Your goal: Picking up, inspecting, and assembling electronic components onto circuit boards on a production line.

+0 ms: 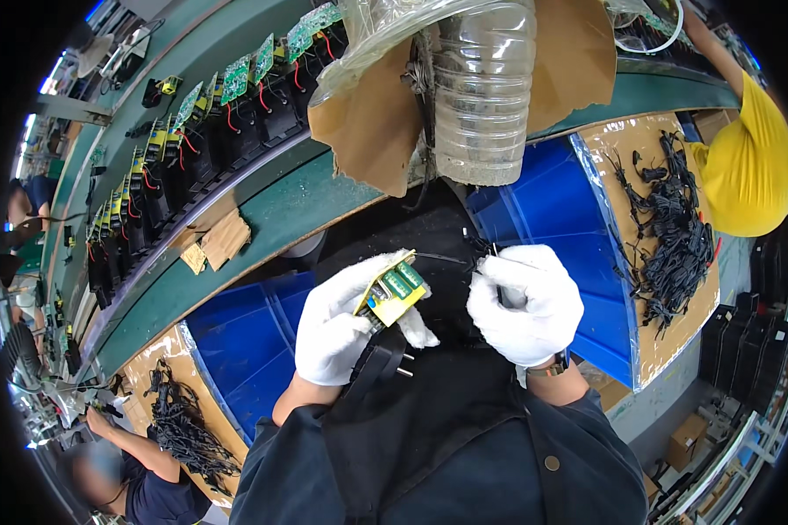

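Both my hands wear white gloves. My left hand [337, 325] holds a small yellow-green circuit board [392, 293] with cylindrical green parts on it, and under it a black plug housing [383, 354] with two metal prongs. My right hand [525, 302] is closed around a thin dark wire or tool [492, 254] that runs toward the board; what it is I cannot tell. The two hands are close together over my dark apron [429, 420].
A green conveyor [263, 219] carries a row of black housings with green boards [236, 83]. Blue bins [569, 219] flank me. Piles of black cords [670, 232] lie on cardboard. A clear plastic bottle [481, 87] hangs overhead. A person in yellow [753, 166] is on the right, and another person [140, 472] sits lower left.
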{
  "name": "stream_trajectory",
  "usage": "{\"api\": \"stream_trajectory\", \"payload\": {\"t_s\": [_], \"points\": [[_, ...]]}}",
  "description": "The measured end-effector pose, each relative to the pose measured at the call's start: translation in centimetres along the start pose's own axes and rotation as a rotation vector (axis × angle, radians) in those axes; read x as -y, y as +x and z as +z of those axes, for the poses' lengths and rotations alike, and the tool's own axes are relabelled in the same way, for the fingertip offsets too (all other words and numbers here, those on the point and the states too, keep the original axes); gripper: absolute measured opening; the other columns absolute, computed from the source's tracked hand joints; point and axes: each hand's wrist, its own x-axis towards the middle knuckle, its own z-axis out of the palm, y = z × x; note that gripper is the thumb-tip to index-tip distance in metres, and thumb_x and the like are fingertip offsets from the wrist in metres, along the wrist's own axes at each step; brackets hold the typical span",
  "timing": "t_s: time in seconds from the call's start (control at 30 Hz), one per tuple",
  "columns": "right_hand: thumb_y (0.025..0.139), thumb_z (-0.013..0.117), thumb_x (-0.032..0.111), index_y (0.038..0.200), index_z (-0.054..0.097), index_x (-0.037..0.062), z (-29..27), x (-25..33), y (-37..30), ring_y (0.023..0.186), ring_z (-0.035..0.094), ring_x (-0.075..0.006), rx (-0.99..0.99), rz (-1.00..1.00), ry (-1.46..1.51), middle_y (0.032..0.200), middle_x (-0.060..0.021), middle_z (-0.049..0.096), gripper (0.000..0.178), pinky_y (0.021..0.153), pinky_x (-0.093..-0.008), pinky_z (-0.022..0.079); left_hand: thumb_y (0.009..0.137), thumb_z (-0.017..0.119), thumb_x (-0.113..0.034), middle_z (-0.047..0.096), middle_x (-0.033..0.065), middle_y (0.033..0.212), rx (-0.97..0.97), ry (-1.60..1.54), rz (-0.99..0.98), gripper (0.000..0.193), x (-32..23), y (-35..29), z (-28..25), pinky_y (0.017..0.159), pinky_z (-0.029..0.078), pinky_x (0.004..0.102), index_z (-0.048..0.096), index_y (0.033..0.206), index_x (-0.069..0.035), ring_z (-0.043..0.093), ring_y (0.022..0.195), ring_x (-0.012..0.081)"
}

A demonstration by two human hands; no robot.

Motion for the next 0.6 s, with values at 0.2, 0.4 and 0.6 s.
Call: {"api": "stream_trajectory", "payload": {"t_s": [0.2, 0.4, 0.6], "points": [[0.058, 0.069, -0.007, 0.077, 0.07, 0.0023, -0.32, 0.18, 0.13, 0.051, 0.049, -0.0138, 0.041, -0.025, -0.075, 0.079, -0.0081, 0.064, 0.021, 0.046, -0.0245, 0.039, 0.074, 0.068, -0.015, 0.06, 0.031, 0.11, 0.007, 0.011, -0.023, 0.072, -0.12, -0.23, -0.09, 0.069, 0.057, 0.0455, 0.04, 0.133, 0.013, 0.066, 0.073, 0.0371], [0.057, 0.068, -0.007, 0.075, 0.069, 0.0035, -0.57, 0.43, 0.1, 0.052, 0.049, -0.015, 0.085, -0.03, -0.121, 0.077, -0.0068, 0.063, 0.021, 0.048, -0.0253, 0.04, 0.074, 0.069, -0.014, 0.059, 0.0296, 0.114, 0.007, 0.06, -0.009, 0.073, -0.1, -0.23, 0.22, 0.071, 0.057, 0.0448, 0.039, 0.135, 0.012, 0.067, 0.076, 0.0367], [0.055, 0.067, -0.006, 0.072, 0.068, 0.0044, -0.68, 0.67, 0.26, 0.053, 0.05, -0.0166, 0.179, 0.003, -0.163, 0.073, -0.0052, 0.062, 0.02, 0.05, -0.0263, 0.041, 0.074, 0.069, -0.004, 0.058, 0.0285, 0.117, 0.005, 0.076, 0.044, 0.071, 0.48, -0.37, -0.4, 0.075, 0.057, 0.0444, 0.039, 0.136, 0.01, 0.067, 0.079, 0.0363]]}}
